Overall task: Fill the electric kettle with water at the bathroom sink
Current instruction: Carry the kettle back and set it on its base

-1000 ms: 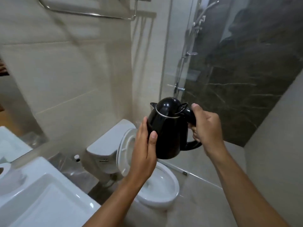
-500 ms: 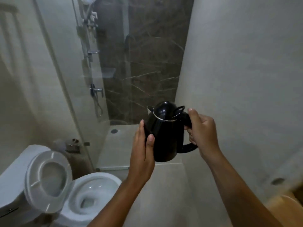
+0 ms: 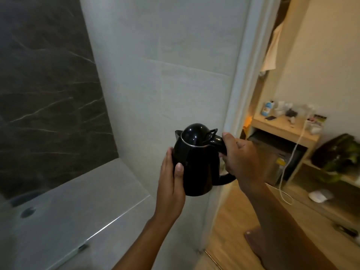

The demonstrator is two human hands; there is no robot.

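A glossy black electric kettle (image 3: 198, 162) with a domed, closed lid is held upright in mid-air at the centre of the head view. My right hand (image 3: 241, 158) is wrapped around its handle, thumb on top. My left hand (image 3: 172, 184) lies flat against the kettle's left side, fingers pointing up, steadying it. The sink is out of view.
A pale tiled wall (image 3: 165, 75) stands straight ahead, with dark marble shower wall (image 3: 44, 94) and shower floor with drain (image 3: 28, 212) at left. At right a doorway opens onto a wooden floor (image 3: 231, 221), a wooden shelf (image 3: 284, 129) with small items and a white cable (image 3: 286, 172).
The view has swung right: sink and toilet left the frame, then the shower glass, and the doorway to the room came in. Both hands keep the same hold on the kettle.
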